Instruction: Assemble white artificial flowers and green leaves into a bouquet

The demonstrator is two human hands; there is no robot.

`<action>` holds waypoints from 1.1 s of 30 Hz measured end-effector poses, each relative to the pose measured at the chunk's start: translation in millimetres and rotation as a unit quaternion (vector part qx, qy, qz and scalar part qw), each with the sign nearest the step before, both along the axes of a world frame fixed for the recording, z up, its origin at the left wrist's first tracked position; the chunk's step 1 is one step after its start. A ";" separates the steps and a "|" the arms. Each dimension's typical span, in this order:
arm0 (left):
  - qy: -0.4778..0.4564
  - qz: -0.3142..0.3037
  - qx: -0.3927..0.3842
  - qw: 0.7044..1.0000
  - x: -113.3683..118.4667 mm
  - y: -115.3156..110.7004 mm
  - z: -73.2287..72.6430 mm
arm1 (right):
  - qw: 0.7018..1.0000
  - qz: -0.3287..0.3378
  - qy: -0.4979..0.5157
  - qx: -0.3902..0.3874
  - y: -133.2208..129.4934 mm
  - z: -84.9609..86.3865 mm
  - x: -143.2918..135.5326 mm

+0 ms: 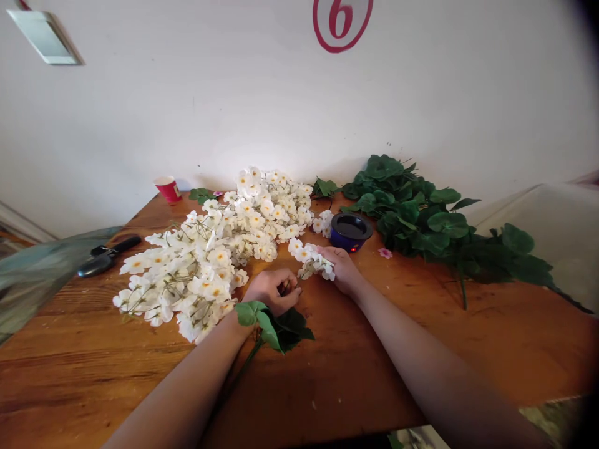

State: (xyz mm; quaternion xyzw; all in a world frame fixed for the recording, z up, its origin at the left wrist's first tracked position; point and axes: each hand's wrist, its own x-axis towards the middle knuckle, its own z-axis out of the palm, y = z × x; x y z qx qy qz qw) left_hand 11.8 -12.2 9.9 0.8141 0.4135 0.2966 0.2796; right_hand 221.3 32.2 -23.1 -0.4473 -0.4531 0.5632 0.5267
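In the middle of the wooden table, my left hand (275, 291) is closed with its fingers curled together. Green artificial leaves (269, 330) hang from just under it, their stem slanting toward the lower left; the exact grip point is hidden by the fingers. My right hand (343, 269) pinches a small sprig of white artificial flowers (311, 257) with yellow centres, held a little to the right of my left hand. Right behind that hand stands a dark blue heating pot (350, 231) with a black rim and a lit red light.
A large heap of white flowers (210, 249) spreads over the left and back. Green leaf bunches (421, 212) are piled at the right. A red paper cup (167, 189), a black-handled tool (105, 257) and a pink blossom (385, 252) lie around. The wall (234, 93) closes off the back.
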 end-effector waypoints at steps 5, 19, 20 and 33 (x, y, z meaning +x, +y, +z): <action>-0.008 0.006 0.005 1.000 1.2 0.0 -0.2 | 1.000 -0.004 0.011 0.014 -1.3 2.2 -1.4; 0.016 0.018 0.027 0.999 3.9 -7.3 4.6 | 0.999 -0.034 0.021 0.022 -0.4 2.7 -3.7; 0.017 0.020 0.034 0.999 4.0 -7.6 4.4 | 0.999 -0.034 0.023 0.022 -0.4 3.2 -3.8; 0.014 0.013 0.039 0.999 3.3 -6.1 2.4 | 0.999 -0.017 0.042 -0.002 1.0 6.7 -1.7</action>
